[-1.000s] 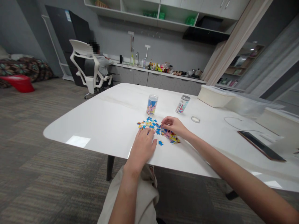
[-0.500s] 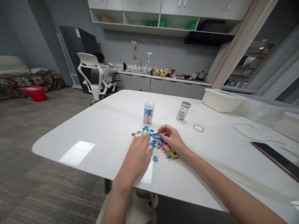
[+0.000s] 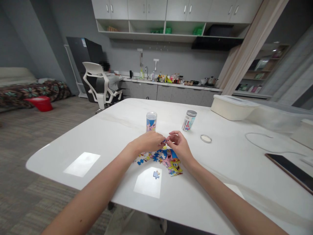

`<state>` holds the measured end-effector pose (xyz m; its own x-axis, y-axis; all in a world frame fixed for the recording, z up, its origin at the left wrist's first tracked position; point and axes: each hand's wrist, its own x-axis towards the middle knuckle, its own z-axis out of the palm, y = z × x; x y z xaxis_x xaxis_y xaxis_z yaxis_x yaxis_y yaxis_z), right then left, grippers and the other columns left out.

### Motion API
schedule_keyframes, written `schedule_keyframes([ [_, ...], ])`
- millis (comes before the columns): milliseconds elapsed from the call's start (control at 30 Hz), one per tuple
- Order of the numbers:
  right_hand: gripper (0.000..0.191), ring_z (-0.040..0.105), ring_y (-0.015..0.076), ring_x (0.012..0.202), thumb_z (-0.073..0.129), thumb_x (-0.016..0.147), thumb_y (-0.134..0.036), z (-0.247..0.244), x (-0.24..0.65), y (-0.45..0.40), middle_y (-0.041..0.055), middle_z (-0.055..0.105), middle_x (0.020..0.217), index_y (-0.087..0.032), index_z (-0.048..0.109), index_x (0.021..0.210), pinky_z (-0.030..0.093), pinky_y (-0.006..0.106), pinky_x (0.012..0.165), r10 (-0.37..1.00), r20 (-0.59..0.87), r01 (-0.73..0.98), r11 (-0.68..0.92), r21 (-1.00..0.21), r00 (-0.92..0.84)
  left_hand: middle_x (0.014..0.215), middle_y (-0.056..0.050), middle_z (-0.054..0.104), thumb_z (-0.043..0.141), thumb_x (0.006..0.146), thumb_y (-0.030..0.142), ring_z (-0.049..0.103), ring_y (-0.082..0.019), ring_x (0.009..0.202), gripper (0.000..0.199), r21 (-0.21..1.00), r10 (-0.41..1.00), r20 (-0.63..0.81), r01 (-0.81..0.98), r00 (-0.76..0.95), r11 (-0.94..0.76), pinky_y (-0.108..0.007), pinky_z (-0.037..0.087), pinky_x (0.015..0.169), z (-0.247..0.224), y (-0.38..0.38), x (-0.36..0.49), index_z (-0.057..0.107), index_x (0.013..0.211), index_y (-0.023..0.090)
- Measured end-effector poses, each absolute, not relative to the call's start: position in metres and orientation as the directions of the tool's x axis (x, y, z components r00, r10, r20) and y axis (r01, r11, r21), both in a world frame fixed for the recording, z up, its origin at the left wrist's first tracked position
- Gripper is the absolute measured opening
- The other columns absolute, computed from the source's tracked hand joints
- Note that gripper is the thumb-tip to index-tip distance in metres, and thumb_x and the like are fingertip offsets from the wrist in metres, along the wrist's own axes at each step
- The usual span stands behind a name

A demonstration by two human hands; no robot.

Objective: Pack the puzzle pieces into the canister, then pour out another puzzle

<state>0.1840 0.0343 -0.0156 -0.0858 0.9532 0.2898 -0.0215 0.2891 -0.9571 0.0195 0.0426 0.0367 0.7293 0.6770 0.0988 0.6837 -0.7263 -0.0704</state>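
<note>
My left hand (image 3: 149,142) and my right hand (image 3: 178,142) meet above the puzzle, fingertips closed on a small puzzle piece (image 3: 164,141) between them. Just below lies a joined part of the puzzle (image 3: 172,163) with pink and yellow cartoon figures. Loose blue and yellow pieces (image 3: 154,156) are scattered to its left, partly hidden under my left hand. One piece (image 3: 156,174) lies apart, nearer the front edge. Behind my left hand stands a clear can with a cartoon print (image 3: 151,122).
A second can with a grey lid (image 3: 189,120) and a round lid (image 3: 206,138) are on the white table (image 3: 110,133). Lidded boxes (image 3: 232,107), a cable and a phone (image 3: 290,169) are at the right. A person (image 3: 113,81) sits by the far counter.
My left hand has moved up and right from the loose pieces to my right hand, and its fingers have closed. The view has shifted slightly.
</note>
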Motion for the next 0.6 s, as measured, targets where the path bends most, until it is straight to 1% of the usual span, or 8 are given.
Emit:
schedule_keyframes([
  [67,0.037,0.062,0.015,0.072,0.073,0.064,-0.032,-0.017,0.184,0.035,-0.0013,0.065,0.077,-0.023,0.05,0.092,0.048,0.029,0.065,0.954,0.283,-0.017,0.283,-0.959,-0.097,0.076,-0.006,0.068,0.048,0.089,0.022,0.062,-0.018,0.07,0.02,-0.055,0.637,0.168,0.653,0.752,-0.756,-0.029,0.04,0.064,0.032,0.044,0.016,0.062,0.077,0.016],
  [167,0.039,0.063,0.016,0.073,0.074,0.064,-0.036,-0.019,0.185,0.036,-0.0004,0.066,0.078,-0.023,0.05,0.091,0.049,0.03,0.066,0.952,0.28,-0.018,0.28,-0.96,-0.122,0.077,-0.005,0.067,0.049,0.092,0.03,0.06,-0.018,0.071,0.02,-0.007,0.635,0.262,0.659,0.727,-0.752,-0.029,0.039,0.064,0.025,0.041,0.011,0.06,0.081,0.016],
  [267,0.041,0.063,0.0154,0.073,0.075,0.063,-0.039,-0.019,0.187,0.037,-0.0007,0.066,0.078,-0.023,0.05,0.091,0.049,0.03,0.067,0.952,0.276,-0.013,0.276,-0.961,-0.132,0.078,-0.004,0.065,0.046,0.096,0.031,0.059,-0.018,0.073,0.023,0.046,0.627,0.327,0.651,0.707,-0.758,-0.029,0.039,0.065,0.019,0.041,0.009,0.057,0.082,0.017],
  [400,0.045,0.062,0.0142,0.071,0.078,0.061,-0.037,-0.018,0.19,0.039,-0.0015,0.065,0.081,-0.023,0.048,0.093,0.049,0.029,0.066,0.958,0.263,-0.008,0.264,-0.965,-0.111,0.081,-0.004,0.063,0.043,0.096,0.022,0.057,-0.017,0.077,0.019,0.091,0.622,0.373,0.64,0.689,-0.763,-0.029,0.039,0.067,0.012,0.043,0.012,0.054,0.081,0.017],
  [467,0.047,0.061,0.0135,0.07,0.079,0.06,-0.037,-0.018,0.191,0.039,-0.0014,0.064,0.084,-0.023,0.048,0.094,0.049,0.029,0.065,0.96,0.267,-0.011,0.267,-0.964,-0.082,0.081,-0.004,0.062,0.042,0.095,0.021,0.057,-0.017,0.077,0.018,0.102,0.633,0.384,0.65,0.672,-0.753,-0.029,0.04,0.069,0.011,0.044,0.012,0.053,0.081,0.017],
  [600,0.049,0.062,0.0145,0.072,0.08,0.058,-0.037,-0.016,0.192,0.039,-0.001,0.063,0.085,-0.023,0.049,0.093,0.05,0.029,0.065,0.965,0.255,-0.005,0.255,-0.967,-0.057,0.08,-0.004,0.061,0.039,0.094,0.02,0.056,-0.018,0.077,0.02,0.079,0.674,0.363,0.699,0.644,-0.711,-0.03,0.041,0.071,0.012,0.045,0.007,0.052,0.079,0.017],
])
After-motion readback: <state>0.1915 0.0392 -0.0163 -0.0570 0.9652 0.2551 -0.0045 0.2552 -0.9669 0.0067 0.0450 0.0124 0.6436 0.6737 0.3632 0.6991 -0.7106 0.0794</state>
